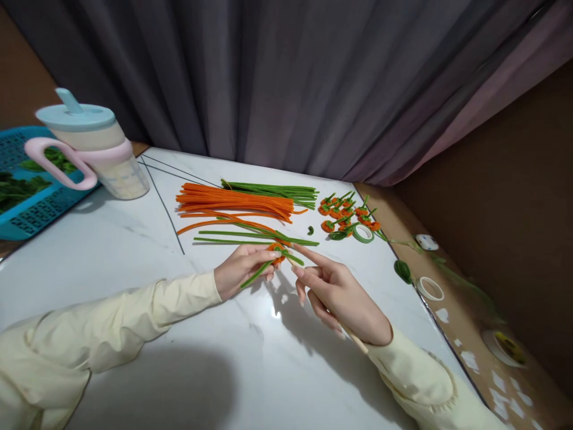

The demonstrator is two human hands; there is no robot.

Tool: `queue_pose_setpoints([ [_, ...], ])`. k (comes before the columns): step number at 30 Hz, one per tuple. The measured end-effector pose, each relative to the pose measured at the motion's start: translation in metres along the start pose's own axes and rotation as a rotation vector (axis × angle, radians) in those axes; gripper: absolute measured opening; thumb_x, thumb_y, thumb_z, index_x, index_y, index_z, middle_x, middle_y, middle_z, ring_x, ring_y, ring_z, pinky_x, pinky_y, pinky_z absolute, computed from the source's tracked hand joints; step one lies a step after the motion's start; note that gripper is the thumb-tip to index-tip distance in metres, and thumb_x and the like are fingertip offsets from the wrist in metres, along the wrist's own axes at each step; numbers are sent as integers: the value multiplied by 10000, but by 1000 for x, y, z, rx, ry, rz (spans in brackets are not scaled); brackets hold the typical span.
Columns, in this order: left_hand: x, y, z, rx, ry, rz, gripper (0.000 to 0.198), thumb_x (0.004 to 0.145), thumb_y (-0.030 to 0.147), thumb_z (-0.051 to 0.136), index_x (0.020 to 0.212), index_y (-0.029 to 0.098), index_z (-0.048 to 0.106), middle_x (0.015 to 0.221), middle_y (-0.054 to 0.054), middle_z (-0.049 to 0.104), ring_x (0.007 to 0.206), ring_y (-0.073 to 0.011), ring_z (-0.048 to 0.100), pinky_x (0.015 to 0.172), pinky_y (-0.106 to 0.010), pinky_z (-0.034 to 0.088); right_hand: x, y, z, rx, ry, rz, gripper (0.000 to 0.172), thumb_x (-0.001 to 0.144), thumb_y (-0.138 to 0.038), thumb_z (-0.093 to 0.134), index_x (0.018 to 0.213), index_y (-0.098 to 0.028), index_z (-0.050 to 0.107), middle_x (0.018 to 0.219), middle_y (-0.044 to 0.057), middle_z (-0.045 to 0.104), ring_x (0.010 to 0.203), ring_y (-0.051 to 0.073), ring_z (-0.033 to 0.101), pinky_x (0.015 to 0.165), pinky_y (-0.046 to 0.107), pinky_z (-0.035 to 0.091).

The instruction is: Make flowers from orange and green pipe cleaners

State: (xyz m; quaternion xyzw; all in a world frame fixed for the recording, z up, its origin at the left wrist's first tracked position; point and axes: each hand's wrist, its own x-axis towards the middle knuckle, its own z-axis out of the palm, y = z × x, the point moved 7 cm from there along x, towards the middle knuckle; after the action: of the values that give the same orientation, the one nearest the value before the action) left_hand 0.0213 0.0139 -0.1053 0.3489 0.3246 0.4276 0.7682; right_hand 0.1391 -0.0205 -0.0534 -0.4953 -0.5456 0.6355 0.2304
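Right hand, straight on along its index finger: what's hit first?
Likely the small rounded orange fuzzy piece with green stems, held by the left hand, just ahead of the right hand. Depth is unclear; the finger might pass over it toward the loose, thin green fuzzy stems.

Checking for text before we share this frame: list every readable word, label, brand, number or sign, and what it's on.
None: no readable text anywhere in view.
Tumbler: faint bluish marks on the lower wall, too blurred to tell whether they are print.
Small white object off the tabletop's right edge: dark bluish marks, too small to read.
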Motion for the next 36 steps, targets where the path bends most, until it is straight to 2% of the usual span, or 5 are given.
queue_pose_setpoints([
  [5, 6, -1, -10, -196, 47, -24, 112, 749, 180, 644, 730, 70, 642, 659, -16, 536, 461, -25, 373, 479, -162, 380, -5, 14, -2, -28, 32, -67, 581, 901, -438, 432, 1396, -214, 226, 683, -21, 600, 263, 74, 395, 261, 194, 291],
  [15, 3, -16, -2, -459, -86, -333, 224, 841, 116, 452, 885, -4, 636, 654, -45, 500, 417, -23, 318, 459, -149, 377, 15, 26, -25, -1328, 308, -663, 322, 982, -287, 272, 929, -140, 554, 788, 95, 611, 732, 207, 572, 608, 286, 425],
  [23, -2, -26, 3, -236, -143, -334, 146, 806, 141, 521, 731, 64, 621, 623, -14, 503, 418, -21, 268, 484, -165, 373, 13, -22, -5, -1059, 132, -915, 287, 978, -330, 311, 877, -146, 507, 794, 92, 592, 725, 187, 516, 669, 300, 415],
  [32, -5, -31, 3, -73, -148, -318, 187, 763, 233, 628, 674, 70, 610, 545, 9, 464, 443, -53, 344, 513, -198, 409, 36, -16, -9, -662, -23, -468, 306, 946, -329, 391, 691, -172, 454, 577, -25, 509, 527, 93, 455, 532, 202, 367],
  [36, -6, -28, 6, -157, -171, -324, 137, 755, 196, 636, 747, 60, 623, 602, 4, 468, 445, -37, 307, 512, -184, 400, 28, -23, -12, -695, -61, -660, 157, 904, -310, 500, 876, -158, 533, 761, 26, 599, 615, 107, 516, 549, 203, 411],
])
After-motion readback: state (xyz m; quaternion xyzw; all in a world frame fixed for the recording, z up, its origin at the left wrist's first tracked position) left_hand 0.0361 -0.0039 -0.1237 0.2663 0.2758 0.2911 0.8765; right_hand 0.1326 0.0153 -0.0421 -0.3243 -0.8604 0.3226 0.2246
